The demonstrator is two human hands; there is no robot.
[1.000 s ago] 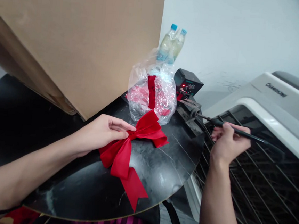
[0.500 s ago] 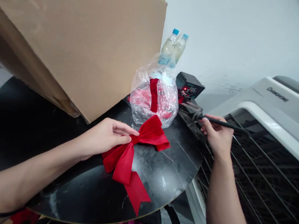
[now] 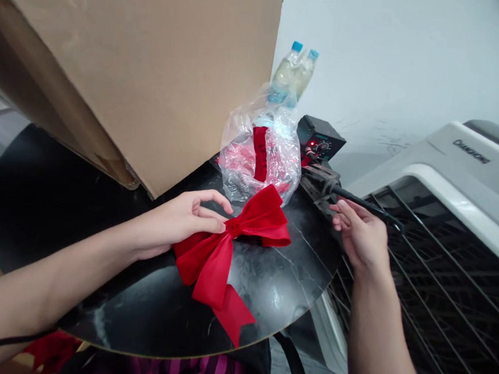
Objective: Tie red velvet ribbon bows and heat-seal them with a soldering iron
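Note:
A red ribbon bow (image 3: 212,256) lies on the black round table, its loops spread and a notched tail hanging toward the near edge. My left hand (image 3: 189,219) keeps hold of it beside the knot, thumb against the ribbon and index finger raised. On the right, a soldering iron (image 3: 364,204) with a black handle sits in its metal stand (image 3: 320,178). Just beneath that handle, my right hand (image 3: 365,235) is open, fingers loosely curled and apart, with nothing in them.
A large cardboard box (image 3: 163,75) stands on the table (image 3: 133,316) at left. Behind the bow are a clear plastic bag (image 3: 238,165) with red ribbon pieces, two bottles (image 3: 286,68) and a black control box (image 3: 321,138) with a dial. A white appliance (image 3: 435,162) borders the right side.
My right hand has let go of the soldering iron, which now rests in the stand. My left index finger has lifted off the bow. The view has shifted slightly.

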